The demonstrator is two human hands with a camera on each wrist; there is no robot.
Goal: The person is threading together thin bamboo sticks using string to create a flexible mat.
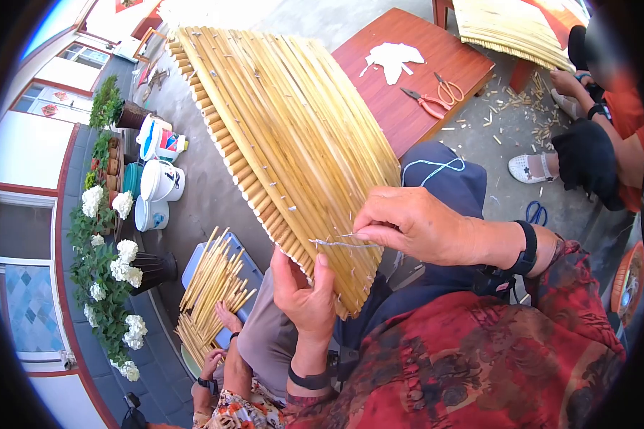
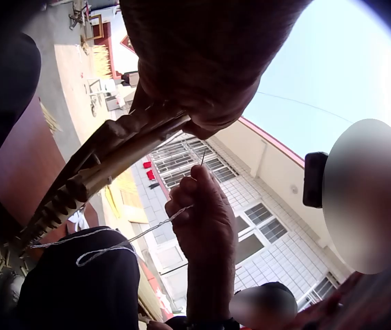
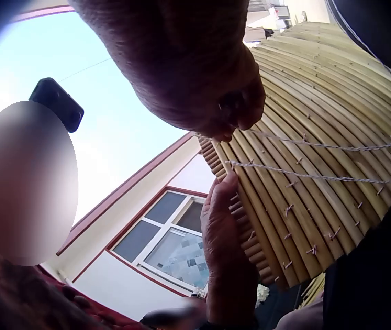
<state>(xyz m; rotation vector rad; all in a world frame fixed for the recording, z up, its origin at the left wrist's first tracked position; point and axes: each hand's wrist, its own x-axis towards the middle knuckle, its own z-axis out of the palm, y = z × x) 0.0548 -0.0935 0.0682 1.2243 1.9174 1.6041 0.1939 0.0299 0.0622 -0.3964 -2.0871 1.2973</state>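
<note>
A panel of yellow reed-like sticks (image 1: 286,136), stitched in rows with thread, lies tilted across the lap. The left hand (image 1: 304,289) grips its lower edge, thumb on the upper face, in the head view. Just right of that thumb, the right hand (image 1: 408,225) pinches a thin needle (image 1: 345,235) above the panel. Pale twisted thread (image 1: 343,244) runs over the sticks beside the needle; in the left wrist view the needle (image 2: 203,157) points up from the right hand (image 2: 202,213), and thread (image 2: 144,234) trails from that hand in a loop.
A red-brown table (image 1: 379,50) holds white scraps (image 1: 393,61), red-handled pliers (image 1: 426,102) and scissors (image 1: 449,90). Loose sticks (image 1: 211,293) lie on a blue tray (image 1: 249,275) beside another person's hand (image 1: 228,317). Another person sits at the right near a second panel (image 1: 511,32). Buckets and potted flowers stand left.
</note>
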